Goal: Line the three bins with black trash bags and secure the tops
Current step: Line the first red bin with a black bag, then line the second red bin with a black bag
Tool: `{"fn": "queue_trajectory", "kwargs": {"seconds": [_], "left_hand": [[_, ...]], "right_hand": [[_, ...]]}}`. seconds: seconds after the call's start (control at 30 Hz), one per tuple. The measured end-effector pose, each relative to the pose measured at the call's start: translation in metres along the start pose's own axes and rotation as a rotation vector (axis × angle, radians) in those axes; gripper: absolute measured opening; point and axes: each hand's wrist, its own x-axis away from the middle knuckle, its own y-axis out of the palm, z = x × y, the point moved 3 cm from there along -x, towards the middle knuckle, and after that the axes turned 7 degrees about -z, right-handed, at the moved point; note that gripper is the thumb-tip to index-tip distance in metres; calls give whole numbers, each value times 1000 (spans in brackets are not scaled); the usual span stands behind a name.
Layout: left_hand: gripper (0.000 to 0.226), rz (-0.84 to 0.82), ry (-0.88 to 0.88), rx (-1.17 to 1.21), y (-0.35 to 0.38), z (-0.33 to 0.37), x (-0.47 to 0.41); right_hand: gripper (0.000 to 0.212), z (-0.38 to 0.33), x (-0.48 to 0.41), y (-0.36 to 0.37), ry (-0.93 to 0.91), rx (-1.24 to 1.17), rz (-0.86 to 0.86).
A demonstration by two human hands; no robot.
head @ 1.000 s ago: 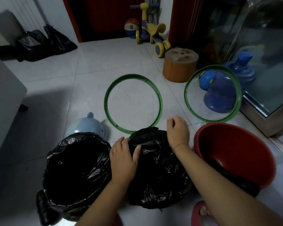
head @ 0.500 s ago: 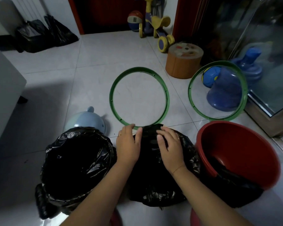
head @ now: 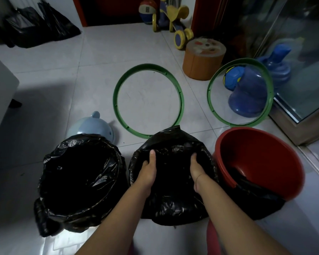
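Hands (head: pixel 148 168) inside middle bag (head: pixel 173 199), green rings (head: pixel 181 100) beyond, red bin (head: pixel 284 181) beside

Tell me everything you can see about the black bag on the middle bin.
The middle black trash bag is thin, glossy, crinkled plastic, draped over the middle bin so that the bin is hidden. Its far edge peaks up, overlapping the near arc of a green ring in the picture. The left hand and right hand press into its top, fingers sunk in folds. It stands on the tile floor between the left lined bin and the red bin.

Two bare forearms, no sleeves visible, reach from the lower frame; left hand (head: pixel 149 173) and right hand (head: pixel 197 169) ungloved.
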Motion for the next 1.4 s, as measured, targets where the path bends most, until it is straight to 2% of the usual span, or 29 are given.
{"fn": "queue_trajectory", "kwargs": {"seconds": [0.13, 0.27, 0.3, 0.37, 0.47, 0.53, 0.6, 0.67, 0.77, 0.9, 1.0, 1.1, 1.17, 1.3, 1.4], "left_hand": [[82, -92, -27, 8, 3, 7, 2], [79, -17, 184, -186, 3, 22, 3], [77, -6, 244, -192, 4, 27, 3], [67, -40, 300, -112, 7, 38, 1], [50, -85, 309, 25, -1, 55, -6], [61, -121, 305, 2, -3, 59, -7], [66, -130, 337, -29, -4, 56, -4], [61, -145, 340, 24, -2, 49, -1], [78, -144, 211, 58, 4, 28, -4], [82, -147, 58, 130, 10, 7, -6], [95, -97, -2, 170, 9, 7, -10], [100, -76, 0, 126, 12, 6, -6], [92, -135, 49, 101, 13, 5, 1], [55, -198, 168, 49, 13, 6, 24], [70, -134, 246, -5, 19, 3, 40]], "right_hand": [[79, 5, 2, 6, -69, 245, 11], [69, 0, 21, 17, -326, 443, -76], [68, 4, 23, 23, -321, 533, -151], [72, 21, 22, 34, -193, 762, -304], [74, 45, 18, 41, -20, 1069, -417], [72, 52, 15, 42, 14, 1155, -448], [73, 48, 12, 44, 27, 1112, -412], [74, 36, 7, 41, -1, 1005, -266], [73, 20, -1, 31, -107, 708, -61], [82, 14, -4, 29, -39, 350, -108], [84, 4, -5, 23, -9, 311, -24], [81, -1, -2, 22, -30, 355, -13], [76, 0, 5, 23, -91, 418, -32], [65, 8, 30, 22, -235, 386, -195], [41, 9, 60, 3, -460, 349, -146]]}}
